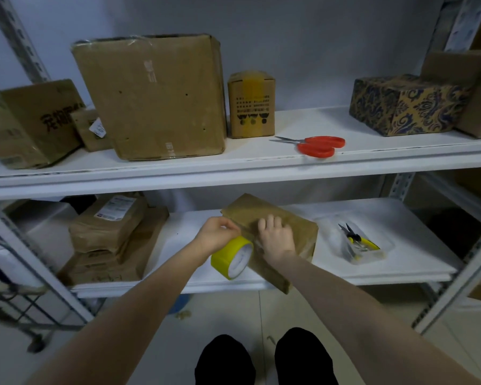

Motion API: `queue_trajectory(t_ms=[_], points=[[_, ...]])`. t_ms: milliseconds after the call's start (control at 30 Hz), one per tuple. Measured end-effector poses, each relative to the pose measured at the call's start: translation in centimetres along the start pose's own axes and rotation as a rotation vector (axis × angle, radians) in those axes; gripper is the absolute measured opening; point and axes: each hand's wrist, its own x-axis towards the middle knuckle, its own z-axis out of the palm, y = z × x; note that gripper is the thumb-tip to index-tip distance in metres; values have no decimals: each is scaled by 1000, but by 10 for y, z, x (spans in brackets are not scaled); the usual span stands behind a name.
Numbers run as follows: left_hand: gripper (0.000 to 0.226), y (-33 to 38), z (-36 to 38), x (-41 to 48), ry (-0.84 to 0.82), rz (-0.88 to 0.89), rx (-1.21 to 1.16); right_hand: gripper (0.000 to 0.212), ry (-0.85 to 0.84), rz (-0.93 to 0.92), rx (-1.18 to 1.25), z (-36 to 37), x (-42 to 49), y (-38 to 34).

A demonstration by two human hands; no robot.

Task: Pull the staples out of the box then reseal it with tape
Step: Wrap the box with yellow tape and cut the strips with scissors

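Note:
A flat brown cardboard box (297,226) lies on the lower white shelf (400,245), its near corner hanging over the front edge. My right hand (277,236) presses on its top, fingers spread fairly flat. My left hand (217,234) grips a yellow tape roll (229,258) at the box's left side, fingers curled at the roll's top. A strip of tape seems to run from the roll under my right hand, but it is blurred.
Yellow-handled pliers (356,240) lie in a clear tray (378,254) right of the box. Red scissors (317,145) rest on the upper shelf among several cardboard boxes (153,98). Stacked brown parcels (109,240) fill the lower shelf's left. A metal cart (17,298) stands at far left.

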Motion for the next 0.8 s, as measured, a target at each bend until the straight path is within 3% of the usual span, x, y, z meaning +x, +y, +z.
queue_trajectory(t_ms=[100,200,267,333,533,633,733,800], points=[[26,11,-7,0,34,40,-69,43,-36,19,218,-20,-4,8],[30,24,-11,-3,110,105,-125,21,267,58,747,-49,-23,20],[30,30,-11,-3,151,143,-135,30,363,11,908,-74,-37,21],[29,40,-12,-9,157,169,-130,32,334,-35,920,-100,-46,19],[25,64,-29,-34,168,268,-277,10,345,-50,893,-150,-37,18],[4,75,-40,-47,159,282,-377,12,403,-42,874,-177,-24,17],[43,80,-44,-51,194,332,-402,16,427,50,883,-201,-5,22],[31,85,-48,-53,243,360,-395,19,399,102,925,-209,8,27]])
